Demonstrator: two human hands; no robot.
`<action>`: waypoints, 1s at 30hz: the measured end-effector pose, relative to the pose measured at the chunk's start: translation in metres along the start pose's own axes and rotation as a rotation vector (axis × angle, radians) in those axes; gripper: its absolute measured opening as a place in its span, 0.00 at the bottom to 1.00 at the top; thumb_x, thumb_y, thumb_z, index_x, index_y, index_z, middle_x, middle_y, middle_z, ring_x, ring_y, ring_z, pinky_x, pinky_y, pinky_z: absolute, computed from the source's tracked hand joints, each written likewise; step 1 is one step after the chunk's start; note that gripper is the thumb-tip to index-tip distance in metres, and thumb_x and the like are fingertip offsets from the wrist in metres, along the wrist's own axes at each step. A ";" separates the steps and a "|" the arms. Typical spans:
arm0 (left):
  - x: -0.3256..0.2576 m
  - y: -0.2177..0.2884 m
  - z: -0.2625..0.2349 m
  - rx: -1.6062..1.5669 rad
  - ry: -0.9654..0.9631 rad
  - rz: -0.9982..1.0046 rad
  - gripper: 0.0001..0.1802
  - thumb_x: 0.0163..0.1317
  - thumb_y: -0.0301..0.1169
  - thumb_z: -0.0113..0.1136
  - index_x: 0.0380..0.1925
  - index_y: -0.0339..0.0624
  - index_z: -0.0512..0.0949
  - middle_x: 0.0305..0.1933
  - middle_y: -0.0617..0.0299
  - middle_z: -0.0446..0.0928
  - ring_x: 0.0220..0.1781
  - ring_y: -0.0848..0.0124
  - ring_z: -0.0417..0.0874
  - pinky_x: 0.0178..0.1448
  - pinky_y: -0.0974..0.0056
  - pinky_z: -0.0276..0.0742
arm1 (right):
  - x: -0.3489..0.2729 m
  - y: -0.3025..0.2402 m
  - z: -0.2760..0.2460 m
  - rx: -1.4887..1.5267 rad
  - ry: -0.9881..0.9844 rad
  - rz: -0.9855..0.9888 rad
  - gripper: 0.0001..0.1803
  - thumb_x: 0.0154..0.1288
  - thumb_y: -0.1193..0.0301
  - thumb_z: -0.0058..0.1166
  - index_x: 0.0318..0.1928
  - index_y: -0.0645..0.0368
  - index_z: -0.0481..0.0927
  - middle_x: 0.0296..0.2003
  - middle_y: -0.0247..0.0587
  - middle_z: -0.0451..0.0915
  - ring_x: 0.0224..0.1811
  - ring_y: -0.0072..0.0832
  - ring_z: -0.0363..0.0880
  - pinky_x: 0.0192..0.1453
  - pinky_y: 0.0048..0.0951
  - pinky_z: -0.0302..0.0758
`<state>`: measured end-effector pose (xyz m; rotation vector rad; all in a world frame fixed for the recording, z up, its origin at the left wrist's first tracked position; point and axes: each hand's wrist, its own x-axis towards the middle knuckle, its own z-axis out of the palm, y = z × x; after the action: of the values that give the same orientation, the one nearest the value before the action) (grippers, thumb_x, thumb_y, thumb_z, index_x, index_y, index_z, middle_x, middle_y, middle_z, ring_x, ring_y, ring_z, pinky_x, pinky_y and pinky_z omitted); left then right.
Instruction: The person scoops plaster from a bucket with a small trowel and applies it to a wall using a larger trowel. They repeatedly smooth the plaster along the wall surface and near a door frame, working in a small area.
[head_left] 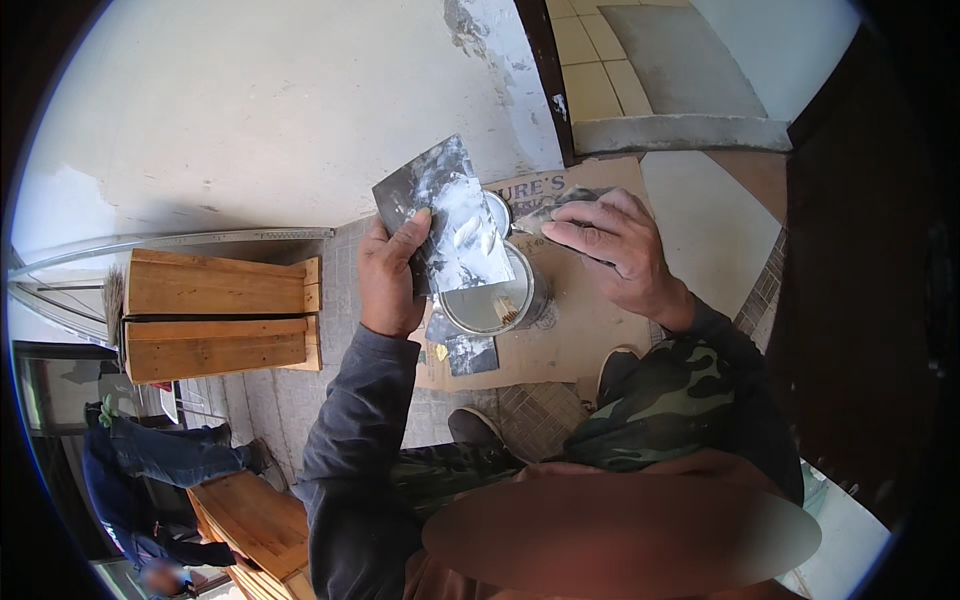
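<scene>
My left hand grips a dark flat board by its near edge, thumb on top. White putty is smeared over much of the board's face. To its right, my right hand is closed around a putty knife with a dark, stained blade, apart from the board. Below the board stands a round bucket, partly hidden by it, with a brush inside. A smaller round white container shows behind the board's right edge. A putty-smeared dark plate lies beside the bucket.
Flattened cardboard covers the paving under the bucket. A patched white wall rises ahead, beside a doorway with a raised sill. Wooden benches stand at left. Another person is at lower left.
</scene>
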<state>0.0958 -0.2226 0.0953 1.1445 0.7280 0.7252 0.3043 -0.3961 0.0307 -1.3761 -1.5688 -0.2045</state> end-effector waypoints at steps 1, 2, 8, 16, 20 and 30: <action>-0.003 0.002 0.003 0.024 -0.036 0.026 0.14 0.70 0.26 0.61 0.53 0.31 0.75 0.46 0.56 0.83 0.42 0.72 0.86 0.48 0.66 0.83 | 0.006 -0.001 -0.004 -0.078 -0.013 -0.027 0.21 0.59 0.80 0.59 0.52 0.50 0.89 0.47 0.30 0.85 0.41 0.33 0.76 0.46 0.33 0.72; -0.004 0.003 0.006 0.050 -0.016 0.023 0.15 0.70 0.26 0.61 0.53 0.31 0.75 0.46 0.56 0.83 0.41 0.72 0.86 0.48 0.66 0.83 | 0.011 -0.001 -0.007 -0.092 -0.022 -0.059 0.21 0.59 0.80 0.59 0.51 0.48 0.89 0.46 0.28 0.85 0.42 0.33 0.76 0.47 0.33 0.72; -0.011 0.009 0.016 0.141 -0.028 0.041 0.14 0.69 0.25 0.61 0.51 0.29 0.76 0.44 0.56 0.83 0.40 0.73 0.85 0.47 0.67 0.83 | 0.030 -0.008 -0.014 -0.193 -0.104 -0.139 0.18 0.58 0.78 0.60 0.46 0.43 0.90 0.45 0.22 0.84 0.44 0.29 0.75 0.52 0.33 0.69; -0.008 -0.002 0.007 0.077 0.069 0.019 0.12 0.70 0.23 0.57 0.51 0.28 0.75 0.43 0.55 0.83 0.40 0.72 0.86 0.44 0.67 0.84 | 0.027 -0.001 -0.025 -0.049 -0.327 -0.218 0.22 0.51 0.82 0.62 0.46 0.45 0.89 0.45 0.26 0.85 0.45 0.33 0.77 0.51 0.37 0.71; -0.008 0.002 -0.009 0.032 0.136 0.043 0.12 0.72 0.24 0.55 0.52 0.29 0.76 0.45 0.54 0.84 0.42 0.69 0.87 0.47 0.66 0.84 | 0.004 0.020 -0.013 0.201 -0.154 0.017 0.21 0.58 0.85 0.59 0.52 0.57 0.87 0.43 0.35 0.87 0.44 0.33 0.82 0.51 0.33 0.76; -0.086 0.061 -0.098 0.149 0.342 0.008 0.15 0.71 0.26 0.57 0.55 0.32 0.75 0.48 0.58 0.83 0.44 0.71 0.86 0.50 0.66 0.82 | -0.045 0.120 0.043 -0.512 -0.054 0.121 0.28 0.61 0.82 0.56 0.63 0.63 0.77 0.55 0.42 0.80 0.51 0.32 0.79 0.56 0.37 0.75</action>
<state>-0.0407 -0.2253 0.1407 1.1706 1.0799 0.8975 0.3727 -0.3559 -0.0783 -1.8780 -1.5304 -0.5253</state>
